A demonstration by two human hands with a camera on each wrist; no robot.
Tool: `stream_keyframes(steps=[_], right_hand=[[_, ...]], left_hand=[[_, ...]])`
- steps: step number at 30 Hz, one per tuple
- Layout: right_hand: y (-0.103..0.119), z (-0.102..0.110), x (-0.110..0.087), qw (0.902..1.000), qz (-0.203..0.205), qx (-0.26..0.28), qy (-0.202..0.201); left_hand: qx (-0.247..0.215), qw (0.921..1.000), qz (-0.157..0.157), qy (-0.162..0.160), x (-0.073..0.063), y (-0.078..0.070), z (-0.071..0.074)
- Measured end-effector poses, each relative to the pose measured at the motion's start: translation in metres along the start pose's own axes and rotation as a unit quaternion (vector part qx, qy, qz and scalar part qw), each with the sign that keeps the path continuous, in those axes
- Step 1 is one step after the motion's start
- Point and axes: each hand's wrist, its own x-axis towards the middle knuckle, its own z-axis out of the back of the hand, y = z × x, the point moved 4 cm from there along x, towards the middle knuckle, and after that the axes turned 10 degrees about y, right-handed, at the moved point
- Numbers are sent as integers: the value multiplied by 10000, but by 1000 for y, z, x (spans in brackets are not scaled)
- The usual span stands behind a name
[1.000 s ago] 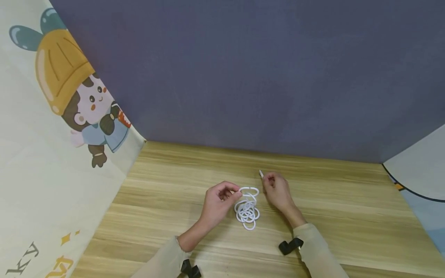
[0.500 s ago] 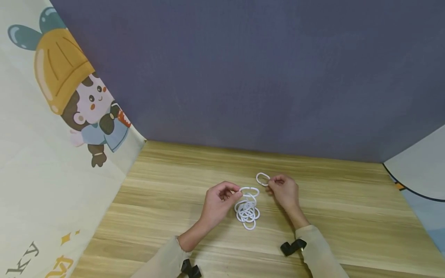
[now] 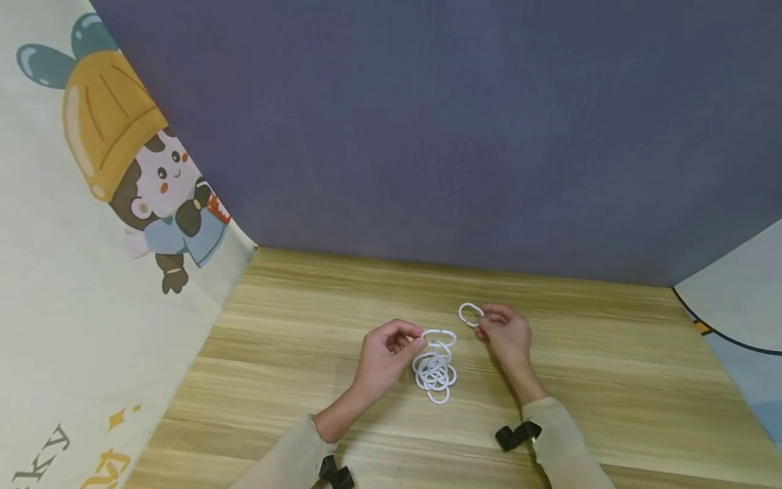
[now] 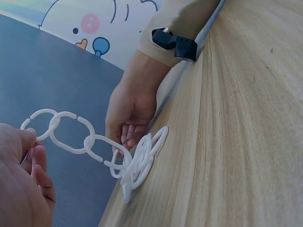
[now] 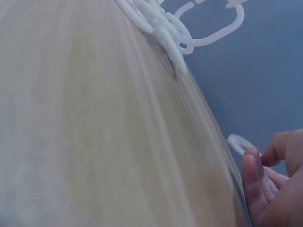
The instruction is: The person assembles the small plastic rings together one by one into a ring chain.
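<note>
My left hand [image 3: 385,356] pinches the top link of a white plastic chain between thumb and fingertips. From there the chain [image 4: 71,147] rises clear of the table in the left wrist view, its oval links each having a small gap. Its other end lies heaped in a tangled pile [image 3: 435,375] on the wood. To the right and slightly farther back, my right hand [image 3: 506,337] pinches a single loose white link [image 3: 469,304], held apart from the chain. The right wrist view shows this link [image 5: 238,142] blurred, partly hidden by the fingertips.
The wood-grain table [image 3: 293,305] ends at a dark blue-grey panel [image 3: 427,136] behind. A pale printed sheet [image 3: 55,272] with a cartoon figure borders the left side. Black wrist devices [image 3: 518,435] sit on both sleeves.
My right hand has moved right, away from the chain, and turned the loose link from edge-on to face the head camera. The left hand and the chain have stayed nearly still.
</note>
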Motion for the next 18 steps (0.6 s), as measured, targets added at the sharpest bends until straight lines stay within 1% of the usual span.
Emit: stream_keyframes(steps=[5,7,11,15,18], right_hand=[[0,2,-2,9993,-214,288,-117],[1,2,-3,9987,-291,400,-85],[7,1,-5,9977,-283,616,-10],[17,0,-10,9977,-232,631,108],[24,-1,-14,9987,-220,439,166]], left_hand=[[-13,10000,7,-6,0,0,0],[-28,10000,-3,-13,0,0,0],[-21,10000,-47,-36,0,1,0],[8,9999,-108,-51,0,0,1],[9,9999,-107,-45,0,0,1]])
